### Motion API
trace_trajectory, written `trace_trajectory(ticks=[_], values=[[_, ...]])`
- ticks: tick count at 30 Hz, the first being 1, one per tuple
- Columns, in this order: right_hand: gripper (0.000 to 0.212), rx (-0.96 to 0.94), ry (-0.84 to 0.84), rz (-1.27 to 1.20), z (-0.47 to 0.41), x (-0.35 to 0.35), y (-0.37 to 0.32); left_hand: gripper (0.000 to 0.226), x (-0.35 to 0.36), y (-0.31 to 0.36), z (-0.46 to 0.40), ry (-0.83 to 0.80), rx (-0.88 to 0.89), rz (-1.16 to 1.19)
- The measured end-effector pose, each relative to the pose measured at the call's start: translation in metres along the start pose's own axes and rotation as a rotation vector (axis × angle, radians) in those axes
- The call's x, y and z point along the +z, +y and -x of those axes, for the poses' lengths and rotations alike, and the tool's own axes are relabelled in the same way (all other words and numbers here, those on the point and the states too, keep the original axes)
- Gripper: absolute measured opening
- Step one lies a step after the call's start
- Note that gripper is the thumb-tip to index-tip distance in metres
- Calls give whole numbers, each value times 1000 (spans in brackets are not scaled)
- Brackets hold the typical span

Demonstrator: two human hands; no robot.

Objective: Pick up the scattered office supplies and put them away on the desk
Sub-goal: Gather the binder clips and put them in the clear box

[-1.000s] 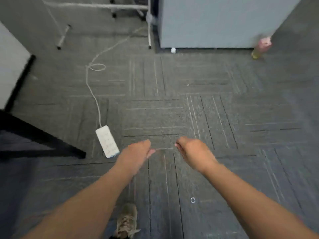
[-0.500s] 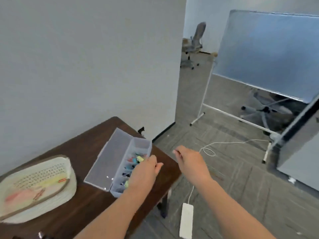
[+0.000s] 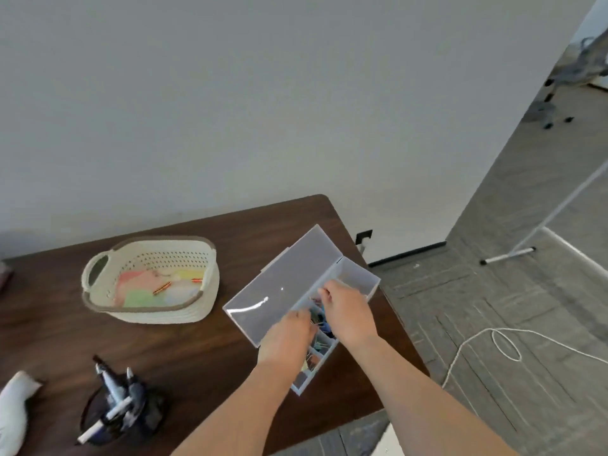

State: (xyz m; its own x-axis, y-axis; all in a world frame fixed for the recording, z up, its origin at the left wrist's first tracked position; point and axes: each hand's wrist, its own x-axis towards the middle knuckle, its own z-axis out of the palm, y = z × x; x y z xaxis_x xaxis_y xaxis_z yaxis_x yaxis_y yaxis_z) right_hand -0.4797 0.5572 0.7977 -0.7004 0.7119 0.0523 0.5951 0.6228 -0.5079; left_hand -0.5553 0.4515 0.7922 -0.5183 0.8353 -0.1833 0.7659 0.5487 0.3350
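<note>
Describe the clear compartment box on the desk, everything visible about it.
The compartment box looks like translucent, frosted plastic, long and narrow, split by dividers into small cells. Its hinged lid lies fully open, flat on the dark wooden desk, catching a glare. The box sits diagonally near the desk's right edge. The far end cell looks empty; middle cells hold small colourful items, too blurred to identify. The left hand and right hand both reach into it.

Clear plastic compartment box (image 3: 357,278) — lid (image 3: 283,287) flung open, on the dark wooden desk (image 3: 204,350).
It lies diagonally near the desk's right edge, its small cells holding blurred, colourful clips (image 3: 320,319).
</note>
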Motion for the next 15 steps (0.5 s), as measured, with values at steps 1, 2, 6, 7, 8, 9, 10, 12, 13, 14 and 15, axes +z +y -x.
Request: trace_trajectory(ticks=[1, 2, 6, 7, 8, 9, 10, 12, 13, 14, 15], values=[[20, -23, -20, 6, -7, 5, 3, 18, 7, -2, -2, 3, -28, -4], [20, -46, -43, 7, -13, 9, 6, 16, 13, -3, -4, 5, -46, -20], [21, -94, -121, 1, -33, 18, 18, 22, 29, -1, -4, 24, -97, 11], [23, -105, -135, 6, -37, 20, 20, 22, 30, 1, -5, 42, -94, 26], [25, -111, -153, 6, -42, 21, 23, 21, 30, 2, -6, 69, -81, 34], [27, -113, -175, -1, -46, 24, 25, 21, 29, 4, -6, 94, -65, 35], [28, -106, -193, -16, -48, 27, 27, 21, 27, 4, -7, 116, -49, 35], [31, -99, -192, -50, -50, 28, 31, 21, 21, 4, -7, 136, -24, 10], [33, -110, -181, -56, -50, 28, 33, 20, 18, 4, -7, 135, -15, -20], [34, -115, -173, -59, -48, 26, 34, 18, 13, 4, -6, 133, -7, -53], [34, -111, -163, -64, -45, 22, 35, 16, 9, 4, -4, 129, 0, -81]])
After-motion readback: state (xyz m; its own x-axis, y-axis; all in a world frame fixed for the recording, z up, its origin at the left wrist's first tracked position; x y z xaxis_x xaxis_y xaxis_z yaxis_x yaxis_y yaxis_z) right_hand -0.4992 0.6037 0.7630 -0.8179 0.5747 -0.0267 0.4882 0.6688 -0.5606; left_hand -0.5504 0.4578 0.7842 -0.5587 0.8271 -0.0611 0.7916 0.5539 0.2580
